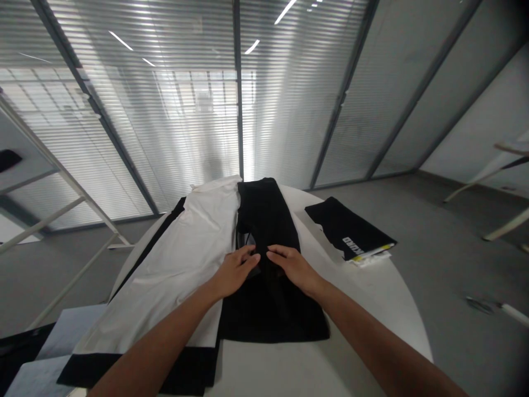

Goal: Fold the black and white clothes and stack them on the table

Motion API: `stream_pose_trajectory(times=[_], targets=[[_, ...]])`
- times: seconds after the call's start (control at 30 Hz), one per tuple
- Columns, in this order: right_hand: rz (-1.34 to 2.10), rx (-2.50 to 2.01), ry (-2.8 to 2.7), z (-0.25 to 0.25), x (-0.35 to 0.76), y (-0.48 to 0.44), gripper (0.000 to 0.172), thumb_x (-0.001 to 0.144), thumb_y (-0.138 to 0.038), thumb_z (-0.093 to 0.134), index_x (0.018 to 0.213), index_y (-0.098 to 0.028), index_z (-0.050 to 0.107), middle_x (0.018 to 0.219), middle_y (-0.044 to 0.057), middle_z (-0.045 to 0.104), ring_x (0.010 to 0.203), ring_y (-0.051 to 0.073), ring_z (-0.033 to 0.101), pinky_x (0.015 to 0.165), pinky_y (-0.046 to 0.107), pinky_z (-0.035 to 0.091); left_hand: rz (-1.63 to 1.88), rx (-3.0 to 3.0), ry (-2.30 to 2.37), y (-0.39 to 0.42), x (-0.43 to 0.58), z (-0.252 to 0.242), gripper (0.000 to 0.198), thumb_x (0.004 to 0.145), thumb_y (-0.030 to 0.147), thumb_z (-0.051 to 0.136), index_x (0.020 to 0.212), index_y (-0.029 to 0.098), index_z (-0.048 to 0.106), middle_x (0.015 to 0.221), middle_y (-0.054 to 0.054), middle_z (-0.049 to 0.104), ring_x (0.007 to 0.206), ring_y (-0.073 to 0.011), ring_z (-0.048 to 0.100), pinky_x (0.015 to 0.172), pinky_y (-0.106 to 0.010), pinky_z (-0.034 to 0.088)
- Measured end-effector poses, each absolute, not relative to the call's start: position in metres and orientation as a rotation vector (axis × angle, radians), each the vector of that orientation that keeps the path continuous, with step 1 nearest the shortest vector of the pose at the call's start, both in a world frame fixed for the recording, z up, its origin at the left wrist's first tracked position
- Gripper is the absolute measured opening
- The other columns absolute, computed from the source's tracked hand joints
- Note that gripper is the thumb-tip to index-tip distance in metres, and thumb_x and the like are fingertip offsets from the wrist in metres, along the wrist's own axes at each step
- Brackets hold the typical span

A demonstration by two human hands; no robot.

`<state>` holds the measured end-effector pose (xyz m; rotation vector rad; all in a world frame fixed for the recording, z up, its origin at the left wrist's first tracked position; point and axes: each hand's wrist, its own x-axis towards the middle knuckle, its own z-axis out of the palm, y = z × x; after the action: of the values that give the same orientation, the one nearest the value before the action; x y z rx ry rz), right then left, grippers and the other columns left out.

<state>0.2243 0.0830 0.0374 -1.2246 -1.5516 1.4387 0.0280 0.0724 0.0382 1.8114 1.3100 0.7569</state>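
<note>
A black garment (268, 220) lies lengthwise on the round white table (372, 298). Both my hands rest on its middle, side by side. My left hand (237, 270) lies flat with its fingers stretched toward the right, fingertips touching the black cloth. My right hand (291, 266) lies flat next to it, fingers pointing left, nearly meeting the left fingertips. Beside the black garment, to the left, a white garment (185, 259) is spread over another black cloth (194, 369) whose edge shows at the near end.
A folded black garment with white lettering (349, 229) lies on packaging at the table's right rim. White frame legs (61, 209) stand at the left; blinds cover the glass wall behind. A white-handled tool (496, 307) lies on the grey floor at right.
</note>
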Motion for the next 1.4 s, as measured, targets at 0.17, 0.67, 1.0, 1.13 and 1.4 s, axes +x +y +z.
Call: stream_pose_trajectory(times=[0.17,0.67,1.0,1.13,1.4], targets=[[1.632,-1.077,-1.405,0.031,0.223,0.084,0.033,0.08,-0.038,0.062,0.107,-0.02,0.064,0.09,0.001,0.065,0.073,0.013,0.061,0.06,0.024,0.049,0.743,1.685,1.275,0.068,0.031,0.04,0.059,0.082,0.035,0.059,0.135,0.019,0.039,0.076,0.001,0.063,0.064,-0.0132,0.057,0.06,-0.025,0.043],[0.244,-1.436,-2.288,0.031,0.234,0.082,0.03,0.087,-0.022,0.051,0.114,-0.02,0.063,0.114,0.009,0.062,0.107,0.024,0.053,0.096,0.04,0.037,0.257,1.968,1.085,0.044,0.011,0.082,0.034,0.089,0.027,0.043,0.117,0.023,0.062,0.085,-0.001,0.062,0.066,-0.0119,0.057,0.06,-0.024,0.042],[0.09,-1.729,-2.411,0.03,0.248,0.087,0.036,0.088,-0.035,0.054,0.12,-0.019,0.06,0.114,0.013,0.057,0.106,0.027,0.053,0.088,0.038,0.04,-0.073,1.407,0.945,0.063,-0.015,0.088,0.038,0.09,0.022,0.04,0.127,0.02,0.042,0.052,0.003,0.057,0.047,-0.0188,0.065,0.046,-0.025,0.049],[0.112,-1.72,-2.437,0.034,0.25,0.09,0.025,0.09,-0.032,0.049,0.107,-0.02,0.064,0.105,0.01,0.061,0.099,0.023,0.056,0.086,0.034,0.04,-0.354,1.381,0.841,0.069,-0.019,0.074,0.04,0.087,0.018,0.045,0.126,0.022,0.043,0.054,0.002,0.062,0.045,-0.0196,0.064,0.042,-0.027,0.05],[0.019,-1.802,-2.475,0.035,0.25,0.089,0.019,0.09,-0.034,0.049,0.093,-0.019,0.059,0.093,0.008,0.064,0.088,0.023,0.059,0.075,0.032,0.039,-0.499,1.417,0.552,0.068,-0.02,0.077,0.042,0.088,0.025,0.05,0.13,0.024,0.047,0.055,0.002,0.065,0.048,-0.0197,0.066,0.037,-0.022,0.046]])
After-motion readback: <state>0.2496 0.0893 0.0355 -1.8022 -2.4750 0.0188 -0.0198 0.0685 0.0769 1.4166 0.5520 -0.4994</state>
